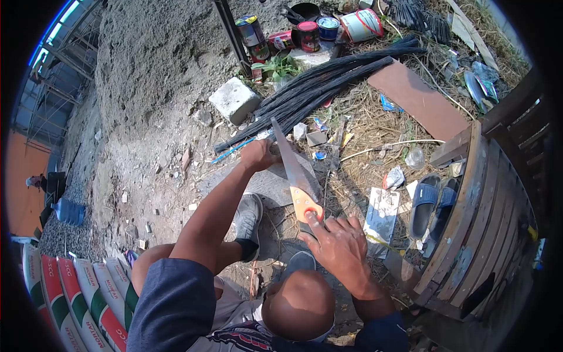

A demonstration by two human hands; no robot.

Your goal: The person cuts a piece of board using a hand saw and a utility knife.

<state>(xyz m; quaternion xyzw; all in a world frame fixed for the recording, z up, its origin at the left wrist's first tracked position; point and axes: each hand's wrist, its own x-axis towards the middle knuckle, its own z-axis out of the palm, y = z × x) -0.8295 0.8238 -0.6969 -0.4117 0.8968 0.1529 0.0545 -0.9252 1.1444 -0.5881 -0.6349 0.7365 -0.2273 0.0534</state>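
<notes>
A rough grey mound (164,64) is rising ahead and to the left; a slatted wooden bench (469,234) is standing on my right; red, white and green mortar bags (88,299) are lying side by side at my lower left; a long black bundle of strands (334,82) is stretching across the ground in front of me, its upper end lying near a flat reddish-brown board (416,100); a grey slab (267,188) is lying just ahead of my shoes. My saw (298,176) is hanging between my two hands in view, its toothed blade pointing up and away from me, its orange handle sitting in my right hand (341,246); that hand is closing around the grip, the thumb pressing near the handle's opening and the knuckles bending. My left hand (258,155) is reaching beside the blade, near the lower end of the bundle; its fingers are curling, but I cannot tell what they are pinching, if anything. A pale concrete block (234,100) is sitting beside the bundle; a pair of dark blue slippers (423,205) is resting beside the bench; a thin blue strip (231,151) is lying just left of my left hand.
</notes>
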